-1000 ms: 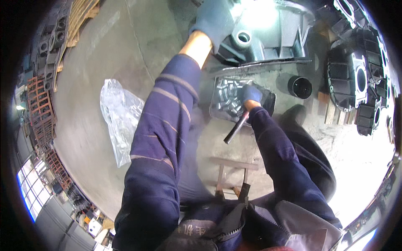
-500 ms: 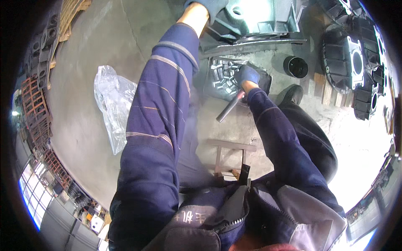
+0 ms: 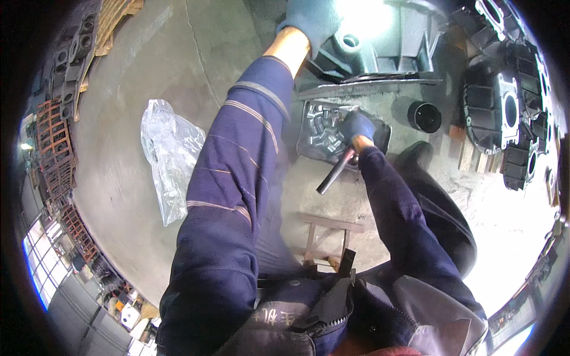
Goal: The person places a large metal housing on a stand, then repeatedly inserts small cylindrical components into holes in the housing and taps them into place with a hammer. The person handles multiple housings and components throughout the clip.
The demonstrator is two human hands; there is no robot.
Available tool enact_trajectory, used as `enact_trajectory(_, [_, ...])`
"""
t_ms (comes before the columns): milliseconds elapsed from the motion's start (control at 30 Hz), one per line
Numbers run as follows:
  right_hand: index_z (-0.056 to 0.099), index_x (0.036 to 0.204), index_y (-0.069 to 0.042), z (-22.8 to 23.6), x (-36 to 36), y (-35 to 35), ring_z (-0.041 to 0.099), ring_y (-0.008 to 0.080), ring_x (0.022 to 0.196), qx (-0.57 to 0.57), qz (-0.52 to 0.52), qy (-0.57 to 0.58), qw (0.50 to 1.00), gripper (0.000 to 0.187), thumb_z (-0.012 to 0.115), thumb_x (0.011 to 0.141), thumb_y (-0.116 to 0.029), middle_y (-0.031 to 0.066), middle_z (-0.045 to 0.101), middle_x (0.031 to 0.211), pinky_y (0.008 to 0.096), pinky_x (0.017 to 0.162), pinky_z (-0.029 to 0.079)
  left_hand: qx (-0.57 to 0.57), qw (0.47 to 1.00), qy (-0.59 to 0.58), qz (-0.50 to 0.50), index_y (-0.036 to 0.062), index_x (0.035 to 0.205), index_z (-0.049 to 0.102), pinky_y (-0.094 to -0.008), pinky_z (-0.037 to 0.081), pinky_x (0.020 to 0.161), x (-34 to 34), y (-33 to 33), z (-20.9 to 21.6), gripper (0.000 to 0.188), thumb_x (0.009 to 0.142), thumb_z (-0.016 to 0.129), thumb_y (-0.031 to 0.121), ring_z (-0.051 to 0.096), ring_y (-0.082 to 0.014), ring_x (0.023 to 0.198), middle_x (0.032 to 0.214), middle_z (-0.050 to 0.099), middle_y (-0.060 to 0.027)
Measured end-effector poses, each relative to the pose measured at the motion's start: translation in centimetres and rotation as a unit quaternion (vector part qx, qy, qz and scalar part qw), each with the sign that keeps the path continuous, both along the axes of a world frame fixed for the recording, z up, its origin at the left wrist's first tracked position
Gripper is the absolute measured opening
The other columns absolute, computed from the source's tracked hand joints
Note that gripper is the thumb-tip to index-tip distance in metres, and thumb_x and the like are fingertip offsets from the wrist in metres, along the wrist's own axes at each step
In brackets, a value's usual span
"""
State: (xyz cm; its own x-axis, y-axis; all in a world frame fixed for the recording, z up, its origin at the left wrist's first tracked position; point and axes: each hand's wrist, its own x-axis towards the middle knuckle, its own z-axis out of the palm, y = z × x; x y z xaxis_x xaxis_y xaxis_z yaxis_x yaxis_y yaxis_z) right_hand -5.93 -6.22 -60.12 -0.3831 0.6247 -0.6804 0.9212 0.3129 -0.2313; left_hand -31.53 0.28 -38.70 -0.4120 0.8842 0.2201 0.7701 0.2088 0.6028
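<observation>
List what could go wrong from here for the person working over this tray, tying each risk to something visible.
1. The dark rod juts past the near edge of the tray, close to the right hand, which might knock it.
2. Small metal pieces lie loose in the tray, so some could spill if it is jolted.
3. The black cylinder sits just beyond the right shoe and could be kicked.

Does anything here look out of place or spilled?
One thing: a crumpled clear plastic bag lies on the floor, left of the left sleeve, looking like loose wrapping. Nothing looks spilled: the small metal pieces beside the right hand lie in the dark tray.
</observation>
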Motion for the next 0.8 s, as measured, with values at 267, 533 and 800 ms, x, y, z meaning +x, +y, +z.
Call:
enact_trajectory(267, [0.074,0.119,-0.011,14.2,4.0,4.6,0.074,0.0372,0.098,0.032,0.007,0.231,0.972,0.056,0.077,0.082,-0.053,0.0174,0.077,0.107,0.042,0.084,0.058,-0.094,0.993,0.055,0.048,0.0089,0.116,0.073,-0.0477,0.053,0.091,1.2,-1.0,4.6,0.061,0.099,0.048,0.062,0.068,-0.0401,0.107,0.114,0.073,-0.0203])
enact_trajectory(533, [0.066,0.124,0.004,34.8,6.0,7.0,0.068,0.0118,0.097,0.038,-0.013,0.59,0.807,0.046,0.085,0.084,-0.007,0.0072,0.074,0.108,0.0279,0.087,0.057,0.039,0.921,-0.379,-0.086,-0.0023,0.114,0.07,-0.0267,0.056,0.078,10.2,-7.7,13.4,0.022,0.103,0.052,0.004,0.07,-0.0165,0.09,0.103,0.074,-0.008])
enact_trajectory(800, [0.067,0.119,0.005,37.1,7.6,4.4,0.068,0.0143,0.102,0.098,-0.01,0.605,0.79,0.04,0.083,0.084,-0.004,0.0104,0.071,0.115,0.0293,0.093,0.057,0.128,0.77,-0.622,-0.066,-0.0019,0.116,0.071,-0.0285,0.055,0.079,16.9,-12.5,15.7,0.024,0.099,0.063,0.012,0.066,-0.0122,0.089,0.103,0.072,-0.0062])
